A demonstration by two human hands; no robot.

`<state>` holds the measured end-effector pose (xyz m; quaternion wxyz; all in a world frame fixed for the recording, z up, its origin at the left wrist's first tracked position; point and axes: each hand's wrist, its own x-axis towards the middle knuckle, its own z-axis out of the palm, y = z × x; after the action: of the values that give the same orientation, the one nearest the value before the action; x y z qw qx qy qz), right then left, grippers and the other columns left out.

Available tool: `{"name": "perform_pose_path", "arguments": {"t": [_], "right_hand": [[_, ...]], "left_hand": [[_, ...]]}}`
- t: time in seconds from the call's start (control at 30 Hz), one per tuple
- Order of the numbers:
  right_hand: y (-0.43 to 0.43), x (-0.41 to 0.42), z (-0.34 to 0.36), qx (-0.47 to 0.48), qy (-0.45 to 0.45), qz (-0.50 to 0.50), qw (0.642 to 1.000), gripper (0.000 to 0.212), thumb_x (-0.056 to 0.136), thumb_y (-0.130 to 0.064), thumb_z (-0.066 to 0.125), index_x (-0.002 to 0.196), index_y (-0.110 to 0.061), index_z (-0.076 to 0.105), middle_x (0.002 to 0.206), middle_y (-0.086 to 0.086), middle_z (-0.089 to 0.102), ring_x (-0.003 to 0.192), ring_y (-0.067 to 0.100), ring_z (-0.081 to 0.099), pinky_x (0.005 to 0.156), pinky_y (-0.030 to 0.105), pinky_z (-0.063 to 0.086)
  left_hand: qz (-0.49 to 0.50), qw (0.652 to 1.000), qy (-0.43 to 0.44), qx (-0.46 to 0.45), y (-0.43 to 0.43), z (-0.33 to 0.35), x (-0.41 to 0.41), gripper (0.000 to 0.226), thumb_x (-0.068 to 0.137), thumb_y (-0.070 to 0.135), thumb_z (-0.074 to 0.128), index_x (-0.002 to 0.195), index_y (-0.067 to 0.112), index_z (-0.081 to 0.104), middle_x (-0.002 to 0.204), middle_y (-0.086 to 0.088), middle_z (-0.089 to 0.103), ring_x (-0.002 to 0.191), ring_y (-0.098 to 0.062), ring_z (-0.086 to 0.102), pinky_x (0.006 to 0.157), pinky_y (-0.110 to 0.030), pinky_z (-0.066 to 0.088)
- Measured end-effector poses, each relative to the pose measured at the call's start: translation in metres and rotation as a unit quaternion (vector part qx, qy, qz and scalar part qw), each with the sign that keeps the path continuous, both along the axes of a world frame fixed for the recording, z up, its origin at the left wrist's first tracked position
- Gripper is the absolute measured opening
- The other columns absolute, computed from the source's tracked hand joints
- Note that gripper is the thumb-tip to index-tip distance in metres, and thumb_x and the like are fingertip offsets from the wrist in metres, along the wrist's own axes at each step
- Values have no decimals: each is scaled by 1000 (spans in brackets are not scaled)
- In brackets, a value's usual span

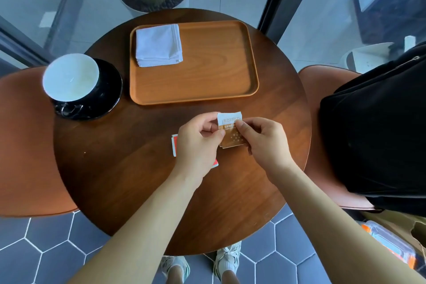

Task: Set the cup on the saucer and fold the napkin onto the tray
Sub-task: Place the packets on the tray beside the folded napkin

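Round wooden table: left hand and right hand, each grip pinched on one sugar packet.

Both forearms reach forward from the bottom edge, bare to the wrists, and converge toward the middle. The left hand is turned knuckles up, its fingers curled inward and its thumb and forefinger pinched together at the tips. The right hand mirrors it just beside, back upward, thumb and forefinger pinched too. The two pinches nearly meet, fingertips almost touching each other.
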<state>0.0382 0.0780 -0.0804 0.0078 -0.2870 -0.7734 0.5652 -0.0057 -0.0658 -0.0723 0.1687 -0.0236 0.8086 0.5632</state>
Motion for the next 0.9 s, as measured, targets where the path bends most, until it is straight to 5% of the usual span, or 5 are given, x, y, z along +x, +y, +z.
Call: {"name": "perform_pose_path", "arguments": {"t": [0.13, 0.27, 0.37, 0.6, 0.9], "right_hand": [[-12, -18, 4, 29, -3, 19, 999, 15, 96, -33, 65, 87, -28, 76, 66, -18, 70, 52, -3, 57, 51, 14, 38], [-17, -39, 11, 36, 2, 20, 999, 17, 96, -36, 65, 80, -38, 69, 80, -14, 74, 60, -2, 62, 57, 22, 44], [-23, -58, 15, 38, 5, 18, 999, 15, 95, -33, 66, 81, -32, 73, 74, -12, 74, 56, 1, 59, 61, 37, 51], [-64, -128, 18, 43, 5, 57, 997, 21, 95, -29, 65, 80, -19, 75, 57, -10, 66, 43, 5, 56, 54, 34, 54], [-113, -191, -6, 107, -71, 90, 988, 24, 96, -30, 61, 86, -13, 73, 85, 6, 74, 80, 28, 71, 76, 48, 60]], "left_hand": [[-56, 988, 94, -108, -33, -3, -18, 31, 91, 24, 70, 121, 29, 66, 100, 17, 67, 93, 2, 64, 76, -10, 50], [-65, 878, 293, -373, -86, -22, -30, 31, 94, 28, 59, 122, 14, 64, 117, -10, 65, 111, -25, 58, 94, -47, 48], [-64, 828, 297, -472, -121, -41, -32, 39, 96, 32, 53, 127, 9, 58, 127, -18, 55, 124, -34, 49, 106, -60, 37], [-88, 829, 221, -506, -143, -65, -28, 57, 98, 51, 35, 140, 14, 44, 148, -17, 40, 145, -34, 32, 118, -65, 18], [-70, 826, 239, -506, -148, -71, -30, 57, 95, 53, 38, 137, 16, 48, 146, -15, 45, 143, -33, 35, 117, -62, 20]]}}
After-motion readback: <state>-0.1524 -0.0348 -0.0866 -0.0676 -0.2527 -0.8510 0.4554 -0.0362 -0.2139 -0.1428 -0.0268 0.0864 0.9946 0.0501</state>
